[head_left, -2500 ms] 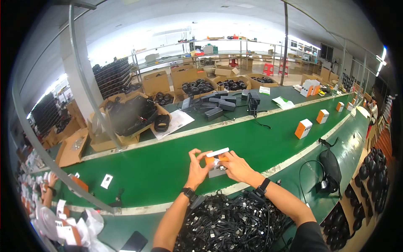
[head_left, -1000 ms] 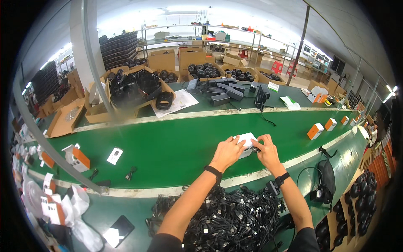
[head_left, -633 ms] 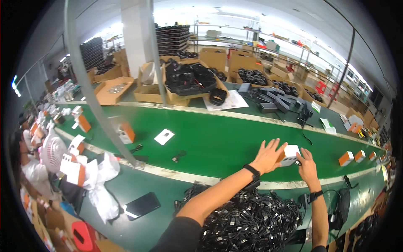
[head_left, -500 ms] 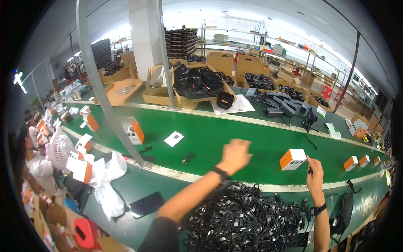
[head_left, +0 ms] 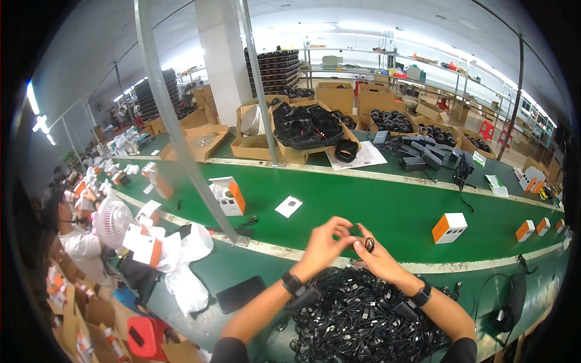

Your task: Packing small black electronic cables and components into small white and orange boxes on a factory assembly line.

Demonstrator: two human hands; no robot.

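Both my hands are together above the near edge of the green conveyor belt (head_left: 387,209). A small coiled black cable (head_left: 370,244) shows at the fingers of my right hand (head_left: 378,257), which is closed on it. My left hand (head_left: 324,243) is curled with its fingertips pinched against the same cable; a dark bit shows between the two hands. Right below them lies a large heap of black cables (head_left: 363,317) with pale connectors. On the belt, an orange and white box (head_left: 449,228) stands right of my hands, and a white card (head_left: 288,206) lies to their left.
An open box (head_left: 229,196) and a loose black cable (head_left: 249,223) stand behind a metal post (head_left: 181,139). A black phone-like slab (head_left: 241,294) and white plastic bags (head_left: 186,269) lie at left. Beyond the belt are black adapters (head_left: 423,151) and cartons. Another person (head_left: 82,242) sits far left.
My right hand has moved left from beside the box, and my left hand has drawn back toward me. They now meet at the cable. The view has turned slightly left.
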